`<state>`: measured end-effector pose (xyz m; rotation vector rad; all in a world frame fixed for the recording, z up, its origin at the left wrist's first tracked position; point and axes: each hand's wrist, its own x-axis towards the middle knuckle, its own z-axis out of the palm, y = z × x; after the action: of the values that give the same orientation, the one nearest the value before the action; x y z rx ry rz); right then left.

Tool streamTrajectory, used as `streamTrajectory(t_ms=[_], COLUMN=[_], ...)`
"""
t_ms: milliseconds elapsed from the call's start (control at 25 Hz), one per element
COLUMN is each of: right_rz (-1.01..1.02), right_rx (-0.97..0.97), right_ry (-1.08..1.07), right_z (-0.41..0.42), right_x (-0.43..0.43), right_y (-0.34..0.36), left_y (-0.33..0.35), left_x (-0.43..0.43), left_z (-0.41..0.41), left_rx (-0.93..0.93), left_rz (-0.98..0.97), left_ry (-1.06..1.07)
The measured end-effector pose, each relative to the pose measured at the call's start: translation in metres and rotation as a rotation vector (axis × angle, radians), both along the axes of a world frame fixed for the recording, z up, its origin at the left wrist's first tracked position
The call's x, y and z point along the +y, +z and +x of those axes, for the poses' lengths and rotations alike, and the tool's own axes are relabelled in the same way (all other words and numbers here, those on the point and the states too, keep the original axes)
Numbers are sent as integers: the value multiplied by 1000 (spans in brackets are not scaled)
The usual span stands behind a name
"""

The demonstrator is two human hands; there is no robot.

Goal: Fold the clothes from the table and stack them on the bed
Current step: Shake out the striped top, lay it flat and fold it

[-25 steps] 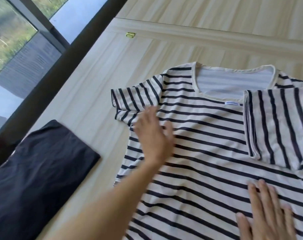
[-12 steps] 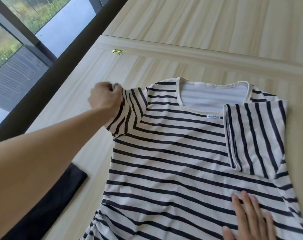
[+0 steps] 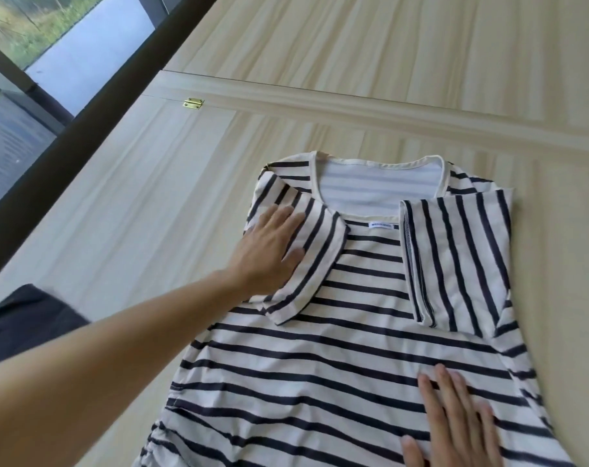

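Well, the striped shirt (image 3: 336, 358) lies flat on the pale wooden table (image 3: 134, 214), both sleeves turned in over its chest. The left hand (image 3: 269, 251) presses on the left sleeve (image 3: 306, 264) with straight, spread fingers. The right hand (image 3: 454, 423) lies flat, fingers straight, lower on the shirt's body. Just past the left hand's fingertips, under the neckline, sits a small white label (image 3: 380, 225) whose blue writing is too small to read. Bare table runs wide outward of the left hand, up to a brass hinge (image 3: 193, 103); a dark garment (image 3: 27, 325) lies beside that forearm, by the table edge under the window (image 3: 50, 45)
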<state>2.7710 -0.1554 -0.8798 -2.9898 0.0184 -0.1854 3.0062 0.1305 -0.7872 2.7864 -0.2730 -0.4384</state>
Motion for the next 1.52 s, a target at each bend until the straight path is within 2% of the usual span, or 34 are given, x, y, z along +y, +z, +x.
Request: streamTrajectory(t_ms=[40,120,240,320,440,560,640,760,800,880,1000,1080,1240,1320,1400,1520], right_rz=[2,48,367,490,384,146,43,52,75,83,44,54,119,154,140,51], right_rx=[13,-15,-237,-351,-354,-237,-244,-176,-133,-95,-137,-159,-115,-10,48,-11], right_ry=[6,-4,-33,-28,-85,-89,-77,-51,-57,-79,-113,-118,-214,-230,-209,-118], right_z=[1,1,19,74,206,276,284,293,298,304,300,295,265,247,236,231], right_x=[-1,-1,4,1,-22,-44,-56,-61,-62,-63,-62,-63,-56,-55,-64,-72], right_y=[-1,3,42,67,78,36,15,13,14,14,17,20,20,36,74,149], left_y=[-22,-54,-67,-69,-69,-53,-43,-46,-58,-72,-70,-64,-56,-42,-11,49], left_x=[1,-3,-12,-10,-10,-6,-5,-10,-14,-21,-27,-32,-47,-45,-37,-17], left_z=[-7,-21,-30,-26,-30,0,55,107,109,98,91,86,38,14,6,15], left_rx=[28,-45,-205,-222,-221,-386,-453,-234,-236,-393,-583,-613,-514,-480,-495,-570], left_rz=[97,184,152,132,122,82,154,175,152,100,213,300,359,385,324,238], left_ry=[-49,-39,67,63,56,-14,-51,48,74,123,134,95,-10,-48,-44,-47])
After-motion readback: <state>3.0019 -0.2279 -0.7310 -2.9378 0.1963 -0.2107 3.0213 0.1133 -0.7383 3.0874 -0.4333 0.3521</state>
